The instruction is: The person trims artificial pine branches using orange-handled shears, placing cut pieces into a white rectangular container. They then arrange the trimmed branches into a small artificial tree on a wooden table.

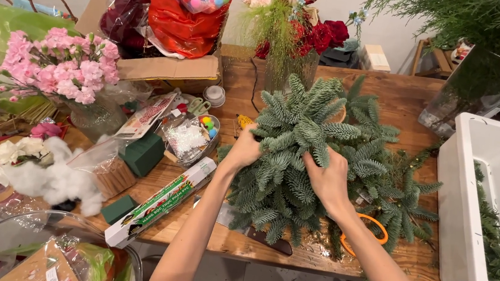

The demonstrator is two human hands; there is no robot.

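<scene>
A round wreath of blue-green fir sprigs (299, 139) lies on the wooden table (407, 94). My left hand (243, 149) presses into its left side, fingers buried among the sprigs. My right hand (329, 178) grips the sprigs at the near middle of the wreath. Loose fir cuttings (406, 201) lie to the right of the wreath. Orange-handled scissors (369, 231) lie under my right forearm, partly hidden. A dark-handled tool (271, 241) sits at the table's near edge.
A white plastic tub (490, 182) holding greenery stands at the right. A vase of red roses (300, 35) stands behind the wreath. Pink flowers (61, 67), green foam blocks (143, 153), a long box (161, 202) and bags crowd the left side.
</scene>
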